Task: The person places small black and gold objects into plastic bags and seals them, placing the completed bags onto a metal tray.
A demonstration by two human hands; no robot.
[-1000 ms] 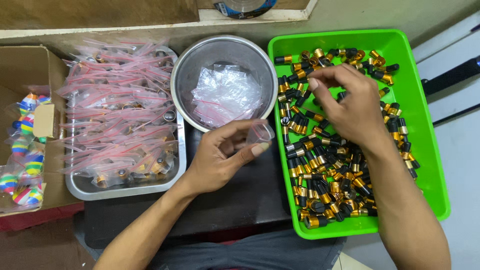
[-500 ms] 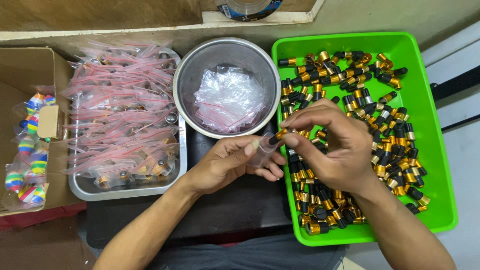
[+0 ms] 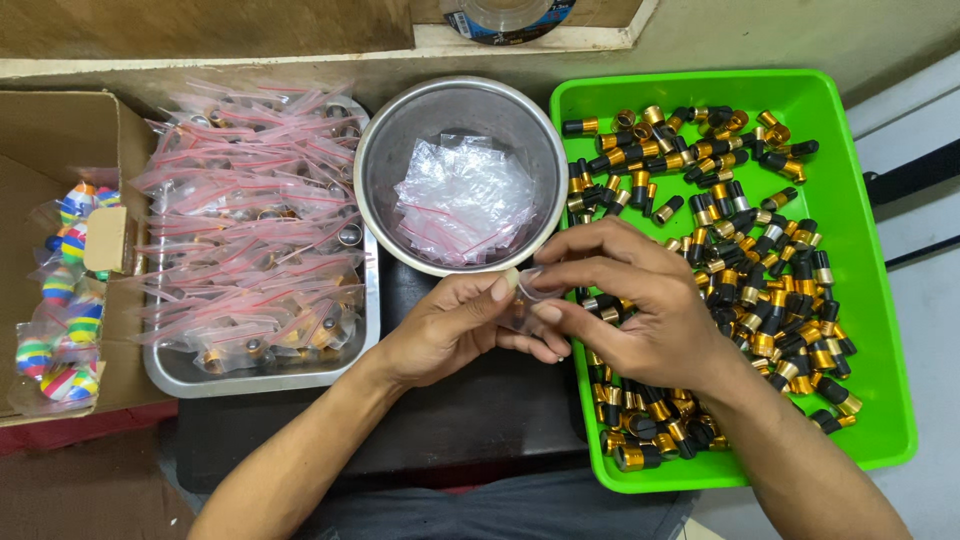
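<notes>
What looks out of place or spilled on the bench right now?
Nothing stands out. The black-and-gold caps all lie inside the green tray, the empty bags in the steel bowl, the filled bags in the metal tray. Both hands, left and right, hold a small clear bag between them.

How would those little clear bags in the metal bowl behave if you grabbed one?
Probably floppy and very light: the clear bags lie crumpled and overlapping in the metal bowl. They look glossy, so likely a bit slippery and apt to cling together. The one between the left hand and right hand bends easily.
</notes>
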